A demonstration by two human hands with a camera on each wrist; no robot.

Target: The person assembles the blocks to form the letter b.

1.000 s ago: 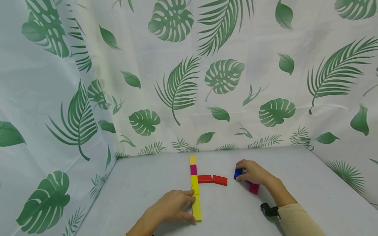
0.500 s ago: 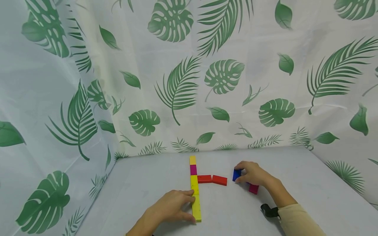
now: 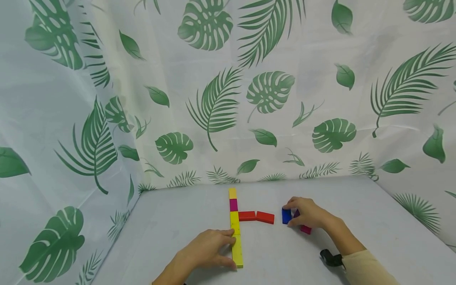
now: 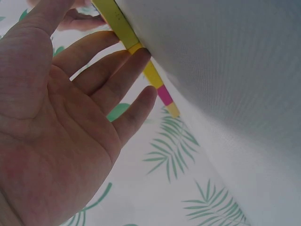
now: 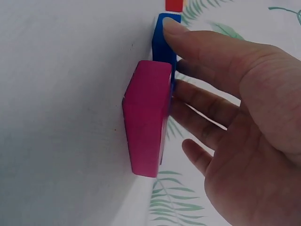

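My left hand (image 3: 210,247) lies along a row of yellow blocks, fairly straight fingers touching the far yellow block (image 3: 235,222) and the near one (image 3: 237,255), thumb at the near end. Beyond them the row continues with a magenta block (image 3: 233,205) and a small pale yellow block (image 3: 232,193). My right hand (image 3: 309,213) pinches a blue block (image 3: 286,216) between thumb and fingertips, right of two red blocks (image 3: 265,217) that run out from the row. Under that hand are a partly hidden purple block (image 3: 297,214) and a larger magenta block (image 5: 143,127).
The grey-white table (image 3: 171,213) meets a white leaf-print cloth (image 3: 213,166) at the back and sides. A black wrist camera (image 3: 330,258) sits at the right cuff, low over the table.
My right hand has shifted the blue block slightly toward me, and more of the purple block shows behind it. The left hand and the yellow row have stayed still.
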